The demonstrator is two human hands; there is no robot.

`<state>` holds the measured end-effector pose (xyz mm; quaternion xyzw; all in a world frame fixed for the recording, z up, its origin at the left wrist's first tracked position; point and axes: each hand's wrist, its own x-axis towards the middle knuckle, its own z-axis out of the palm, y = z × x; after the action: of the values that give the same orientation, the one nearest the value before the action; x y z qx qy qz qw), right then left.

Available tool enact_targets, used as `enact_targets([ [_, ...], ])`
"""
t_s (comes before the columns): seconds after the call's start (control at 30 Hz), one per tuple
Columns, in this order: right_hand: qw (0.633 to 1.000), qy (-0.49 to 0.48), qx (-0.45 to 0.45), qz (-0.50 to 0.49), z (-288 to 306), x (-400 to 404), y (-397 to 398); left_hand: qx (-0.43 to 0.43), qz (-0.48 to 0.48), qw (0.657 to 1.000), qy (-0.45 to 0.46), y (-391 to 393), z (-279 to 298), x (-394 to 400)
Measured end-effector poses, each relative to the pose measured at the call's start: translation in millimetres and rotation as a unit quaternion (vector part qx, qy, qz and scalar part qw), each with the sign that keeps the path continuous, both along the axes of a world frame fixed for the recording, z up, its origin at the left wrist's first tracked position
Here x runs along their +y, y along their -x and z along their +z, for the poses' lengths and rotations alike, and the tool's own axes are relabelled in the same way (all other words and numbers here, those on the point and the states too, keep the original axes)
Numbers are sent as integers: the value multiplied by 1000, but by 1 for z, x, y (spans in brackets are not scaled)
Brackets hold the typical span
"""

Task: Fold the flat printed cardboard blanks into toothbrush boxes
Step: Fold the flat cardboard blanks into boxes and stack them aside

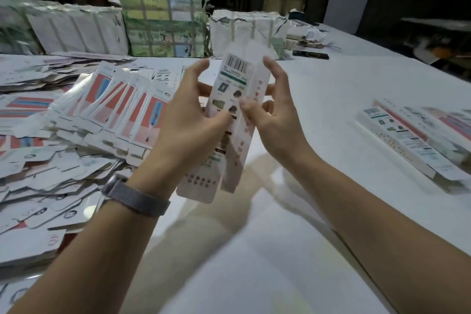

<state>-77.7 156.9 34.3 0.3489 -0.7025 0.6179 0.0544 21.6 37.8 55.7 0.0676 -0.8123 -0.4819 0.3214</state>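
A long white printed cardboard blank (230, 99), with a barcode at its top and rows of small icons, stands almost upright above the table, partly bent along its creases into a box shape. My left hand (188, 120) grips its left side, thumb on the printed face and fingers behind. My right hand (270, 107) pinches the right side panel, thumb on the front and fingers curled round the edge. A wide heap of flat blanks (84, 120), white with red and blue print, covers the table's left side.
Folded boxes (413, 132) lie in a row at the right of the white table (318, 99). Taped paper-wrapped bundles (163, 25) stand along the far edge, with a dark phone-like object (310, 54) beside them. A grey band sits on my left wrist (135, 196).
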Motion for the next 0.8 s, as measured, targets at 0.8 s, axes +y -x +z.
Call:
enact_targets([
  [0.8,989,-118,82,-27,23,47,27,-73,-401,873,-267,9,-25,17],
])
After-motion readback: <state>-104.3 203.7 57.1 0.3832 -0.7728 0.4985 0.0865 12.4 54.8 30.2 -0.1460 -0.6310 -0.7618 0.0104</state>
